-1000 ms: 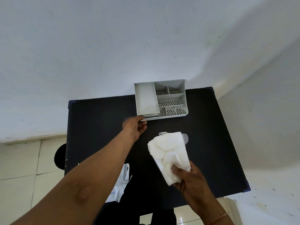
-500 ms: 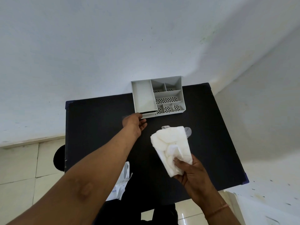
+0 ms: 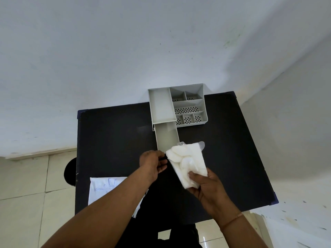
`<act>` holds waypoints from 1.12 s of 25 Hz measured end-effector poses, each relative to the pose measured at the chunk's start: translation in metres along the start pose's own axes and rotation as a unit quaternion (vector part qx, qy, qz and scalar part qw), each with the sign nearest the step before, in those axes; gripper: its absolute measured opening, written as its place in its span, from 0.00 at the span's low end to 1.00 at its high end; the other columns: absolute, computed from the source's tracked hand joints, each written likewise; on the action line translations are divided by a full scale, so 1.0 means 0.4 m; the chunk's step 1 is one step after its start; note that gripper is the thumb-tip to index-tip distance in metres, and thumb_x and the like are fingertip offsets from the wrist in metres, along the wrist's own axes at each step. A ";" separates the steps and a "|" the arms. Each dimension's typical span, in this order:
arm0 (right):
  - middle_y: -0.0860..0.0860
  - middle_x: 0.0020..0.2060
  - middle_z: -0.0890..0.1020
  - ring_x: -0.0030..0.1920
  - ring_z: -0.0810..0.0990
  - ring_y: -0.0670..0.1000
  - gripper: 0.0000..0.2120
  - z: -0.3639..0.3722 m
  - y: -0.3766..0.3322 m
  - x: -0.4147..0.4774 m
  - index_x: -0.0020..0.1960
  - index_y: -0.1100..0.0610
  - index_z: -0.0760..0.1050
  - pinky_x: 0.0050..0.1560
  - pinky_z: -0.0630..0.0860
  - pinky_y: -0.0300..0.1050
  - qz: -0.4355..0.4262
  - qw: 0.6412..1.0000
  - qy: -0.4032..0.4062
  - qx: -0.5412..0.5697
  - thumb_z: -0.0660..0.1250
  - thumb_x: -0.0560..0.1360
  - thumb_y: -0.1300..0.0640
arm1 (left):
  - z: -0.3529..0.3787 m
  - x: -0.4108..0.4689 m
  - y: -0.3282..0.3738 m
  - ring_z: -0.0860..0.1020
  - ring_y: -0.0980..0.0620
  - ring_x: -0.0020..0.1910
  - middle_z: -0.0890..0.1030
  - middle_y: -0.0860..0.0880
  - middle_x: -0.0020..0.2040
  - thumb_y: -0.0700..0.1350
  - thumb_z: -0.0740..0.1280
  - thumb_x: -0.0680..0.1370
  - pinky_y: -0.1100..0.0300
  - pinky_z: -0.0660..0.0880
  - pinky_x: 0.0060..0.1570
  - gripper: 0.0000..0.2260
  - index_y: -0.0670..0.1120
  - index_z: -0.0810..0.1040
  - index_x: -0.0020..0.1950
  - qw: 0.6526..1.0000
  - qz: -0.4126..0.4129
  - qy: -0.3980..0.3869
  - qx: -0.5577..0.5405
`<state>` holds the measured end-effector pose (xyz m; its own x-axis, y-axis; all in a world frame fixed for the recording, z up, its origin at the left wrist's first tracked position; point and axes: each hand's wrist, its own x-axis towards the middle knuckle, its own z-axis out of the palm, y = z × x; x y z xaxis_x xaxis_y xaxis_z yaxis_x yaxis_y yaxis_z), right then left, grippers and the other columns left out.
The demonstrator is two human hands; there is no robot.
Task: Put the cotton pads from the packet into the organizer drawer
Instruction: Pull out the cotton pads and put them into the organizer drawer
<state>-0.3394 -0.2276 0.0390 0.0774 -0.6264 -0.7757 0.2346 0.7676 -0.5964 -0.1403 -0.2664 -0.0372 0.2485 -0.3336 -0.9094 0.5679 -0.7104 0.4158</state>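
Observation:
A grey plastic organizer with several compartments stands at the far edge of the black table. Its long drawer is pulled out toward me and looks empty. My left hand grips the drawer's near end, which the hand and the packet hide. My right hand holds a clear packet of white cotton pads by its lower end, tilted so its top overlaps the drawer's near right corner.
A white printed plastic bag lies on the table's near left part, partly under my left forearm. White walls close in behind and to the right. Tiled floor lies to the left of the table.
My left hand has drawn the drawer out of the organizer toward me. The packet in my right hand stays about where it was, now beside the drawer's front end.

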 end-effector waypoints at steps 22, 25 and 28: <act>0.54 0.61 0.81 0.58 0.84 0.57 0.21 0.194 -0.074 0.220 0.69 0.53 0.72 0.49 0.87 0.53 -0.038 0.987 -0.029 -0.152 0.66 0.79 0.68 | -0.005 -0.047 0.098 0.90 0.45 0.44 0.89 0.44 0.50 0.37 0.76 0.77 0.49 0.88 0.42 0.11 0.44 0.84 0.58 0.978 0.145 -0.022 0.147; 0.55 0.60 0.82 0.55 0.84 0.56 0.20 0.188 -0.064 0.249 0.67 0.53 0.74 0.50 0.86 0.55 -0.137 0.934 0.007 -0.329 0.69 0.76 0.64 | -0.010 -0.032 0.107 0.88 0.48 0.46 0.87 0.47 0.51 0.36 0.76 0.76 0.50 0.88 0.43 0.13 0.46 0.84 0.59 0.937 0.247 0.033 0.244; 0.56 0.61 0.83 0.60 0.82 0.57 0.21 0.198 -0.066 0.279 0.69 0.57 0.75 0.62 0.80 0.54 -0.281 0.763 0.050 -0.580 0.66 0.77 0.60 | -0.004 -0.018 0.118 0.85 0.49 0.44 0.86 0.48 0.47 0.35 0.71 0.75 0.60 0.79 0.45 0.12 0.45 0.84 0.57 0.788 0.410 0.071 0.453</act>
<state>-0.2600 -0.3286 -0.0155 0.1925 -0.9318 -0.3076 -0.8159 0.0222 -0.5778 -0.1139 -0.2967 -0.0111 0.3620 -0.8840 -0.2959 -0.6077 -0.4645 0.6442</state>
